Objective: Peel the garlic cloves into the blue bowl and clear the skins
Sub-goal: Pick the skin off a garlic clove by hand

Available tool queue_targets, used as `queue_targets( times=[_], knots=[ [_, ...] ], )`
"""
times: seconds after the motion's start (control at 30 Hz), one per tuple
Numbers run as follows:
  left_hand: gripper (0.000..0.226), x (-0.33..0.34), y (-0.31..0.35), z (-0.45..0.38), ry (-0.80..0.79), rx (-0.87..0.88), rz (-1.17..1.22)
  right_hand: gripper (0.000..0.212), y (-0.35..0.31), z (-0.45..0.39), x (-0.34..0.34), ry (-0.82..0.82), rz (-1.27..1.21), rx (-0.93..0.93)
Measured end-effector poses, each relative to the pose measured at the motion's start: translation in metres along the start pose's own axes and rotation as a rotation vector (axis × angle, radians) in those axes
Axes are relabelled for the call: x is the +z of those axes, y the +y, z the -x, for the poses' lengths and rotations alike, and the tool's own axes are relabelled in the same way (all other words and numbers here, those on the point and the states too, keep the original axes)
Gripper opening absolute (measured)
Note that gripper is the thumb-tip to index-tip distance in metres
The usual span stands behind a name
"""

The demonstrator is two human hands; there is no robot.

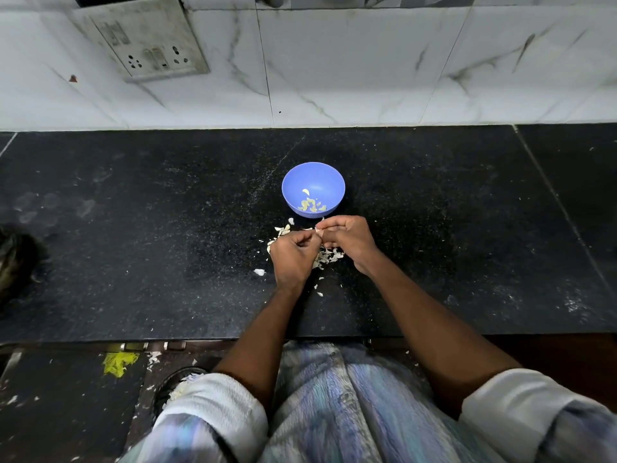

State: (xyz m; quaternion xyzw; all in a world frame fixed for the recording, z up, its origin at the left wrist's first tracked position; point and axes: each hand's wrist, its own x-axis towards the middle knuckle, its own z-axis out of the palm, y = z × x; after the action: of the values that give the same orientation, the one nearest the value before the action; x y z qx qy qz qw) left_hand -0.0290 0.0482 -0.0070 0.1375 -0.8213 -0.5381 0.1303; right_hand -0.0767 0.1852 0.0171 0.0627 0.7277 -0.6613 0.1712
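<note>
Bench (pixel 434 228) of dark speckled stone carries the blue bowl (pixel 313 177), which stands just beyond both hands and holds a few peeled cloves (pixel 312 204). Loose skins (pixel 329 257) lie scattered under and around the hands. The left hand (pixel 293 259) and right hand (pixel 350 240) meet, each grip curled tight, pinching one small clove (pixel 319 231) between the fingertips. Peeling it well probably means steadying it with one hand and stripping the skin over the pile, not the bowl.
</note>
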Motion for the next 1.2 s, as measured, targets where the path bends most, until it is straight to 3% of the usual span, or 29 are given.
queue_targets(
  times=[0.4,0.7,0.97,1.2],
  knots=[
    [0.021,0.007,0.009,0.001,0.026,-0.09,-0.029,0.009,0.008,-0.006,0.006,0.053,0.175,-0.062],
    [0.01,0.008,0.009,-0.001,0.042,-0.089,-0.028,0.013,0.005,-0.007,0.005,0.005,-0.125,0.054],
    [0.004,0.009,0.008,-0.002,-0.002,-0.058,-0.006,0.025,0.001,-0.007,0.002,0.043,-0.15,0.09],
    [0.008,0.007,0.003,-0.005,-0.044,0.019,-0.058,0.014,0.001,-0.004,-0.002,0.064,-0.149,0.109]
  ],
)
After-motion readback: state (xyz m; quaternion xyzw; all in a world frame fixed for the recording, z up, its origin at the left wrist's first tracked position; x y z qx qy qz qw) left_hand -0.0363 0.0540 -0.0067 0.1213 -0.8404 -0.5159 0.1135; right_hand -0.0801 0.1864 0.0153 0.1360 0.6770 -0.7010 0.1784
